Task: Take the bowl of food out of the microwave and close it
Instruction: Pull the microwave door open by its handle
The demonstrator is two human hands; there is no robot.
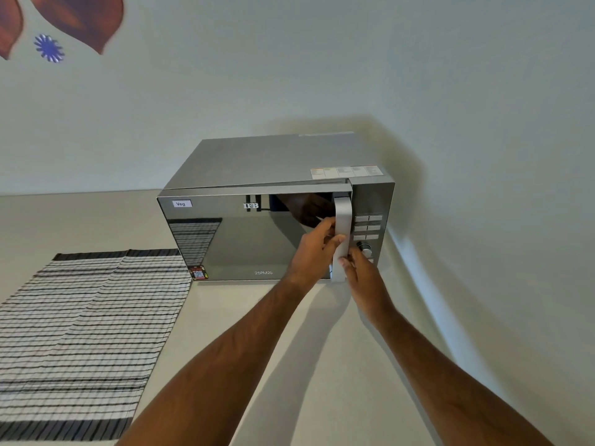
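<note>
A silver microwave (257, 162) stands on the counter against the wall. Its mirrored door (238, 243) is swung out a crack at the right side, so a narrow gap shows along the top. My left hand (314, 249) grips the middle of the vertical silver door handle (342, 217) from the left. My right hand (362, 275) holds the lower part of the same handle from the right, in front of the control panel (368, 230). The inside of the microwave is hidden, and no bowl is in view.
A black-and-white striped cloth (83, 320) lies flat on the beige counter (289, 365) left of the microwave. The wall (483, 220) runs close along the microwave's right side and behind it.
</note>
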